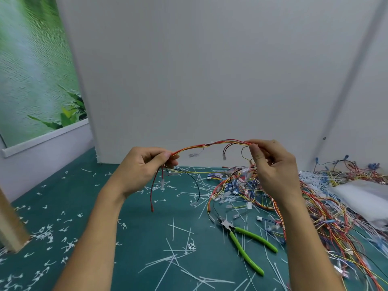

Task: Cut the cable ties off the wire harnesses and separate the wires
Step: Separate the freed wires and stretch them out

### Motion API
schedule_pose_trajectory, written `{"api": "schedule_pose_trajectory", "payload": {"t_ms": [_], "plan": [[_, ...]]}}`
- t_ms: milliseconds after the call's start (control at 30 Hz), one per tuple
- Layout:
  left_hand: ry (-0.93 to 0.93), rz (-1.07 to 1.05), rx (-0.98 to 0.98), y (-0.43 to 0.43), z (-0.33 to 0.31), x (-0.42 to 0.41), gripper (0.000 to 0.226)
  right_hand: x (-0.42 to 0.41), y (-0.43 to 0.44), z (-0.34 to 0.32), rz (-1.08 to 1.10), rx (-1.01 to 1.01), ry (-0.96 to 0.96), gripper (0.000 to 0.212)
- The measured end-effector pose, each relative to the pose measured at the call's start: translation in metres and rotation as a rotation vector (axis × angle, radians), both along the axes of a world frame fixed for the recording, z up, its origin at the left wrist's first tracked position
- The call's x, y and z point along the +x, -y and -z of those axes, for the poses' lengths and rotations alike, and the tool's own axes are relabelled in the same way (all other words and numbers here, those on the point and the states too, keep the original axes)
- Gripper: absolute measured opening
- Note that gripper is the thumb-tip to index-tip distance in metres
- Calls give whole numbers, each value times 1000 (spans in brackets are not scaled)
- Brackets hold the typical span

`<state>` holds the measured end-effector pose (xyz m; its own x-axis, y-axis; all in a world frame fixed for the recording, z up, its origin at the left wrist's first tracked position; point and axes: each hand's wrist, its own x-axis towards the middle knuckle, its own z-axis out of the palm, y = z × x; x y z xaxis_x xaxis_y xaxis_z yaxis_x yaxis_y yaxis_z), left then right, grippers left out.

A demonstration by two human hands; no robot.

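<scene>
A wire harness (197, 146) of red, orange and yellow wires arches in the air between my hands. My left hand (144, 166) pinches its left end, where loose red and black wire tails hang down. My right hand (270, 164) pinches its right end between thumb and fingers. A white cable tie (211, 142) still binds the bundle near its middle. Green-handled cutters (245, 244) lie on the green table, below and between my hands, untouched.
A big tangle of wires (327, 211) with blue and white connectors covers the table's right side, beside a white bag (363, 198). Cut tie tails and clipped tie heads (178, 253) litter the green mat (136, 217). A white wall panel (189, 80) stands behind.
</scene>
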<state>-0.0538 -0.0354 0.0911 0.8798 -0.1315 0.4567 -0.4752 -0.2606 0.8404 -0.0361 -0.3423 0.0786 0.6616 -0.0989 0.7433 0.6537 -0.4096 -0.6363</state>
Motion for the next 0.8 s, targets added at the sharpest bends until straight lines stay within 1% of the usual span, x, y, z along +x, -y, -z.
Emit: {"api": "schedule_pose_trajectory", "payload": {"t_ms": [100,200,267,333,500,633,800], "plan": [[17,-54,55,10,-2,-1,27,-3,-9,-3,-46,-20,31,15],[1,6,89,27,-3,-2,31,-8,-22,-6,-81,-37,50,14],[-8,55,30,37,-1,-2,34,-11,-26,-8,-91,-50,50,15],[9,55,-40,44,-1,-2,30,-13,-27,-10,-98,-72,39,16],[43,44,-113,45,-1,0,28,-15,-31,-10,-130,-134,-48,18],[-65,96,-166,35,-1,0,43,-16,-31,-10,-147,-82,-78,17],[-150,131,-37,22,-3,-2,32,-15,-29,-8,-90,-55,-67,22]]}}
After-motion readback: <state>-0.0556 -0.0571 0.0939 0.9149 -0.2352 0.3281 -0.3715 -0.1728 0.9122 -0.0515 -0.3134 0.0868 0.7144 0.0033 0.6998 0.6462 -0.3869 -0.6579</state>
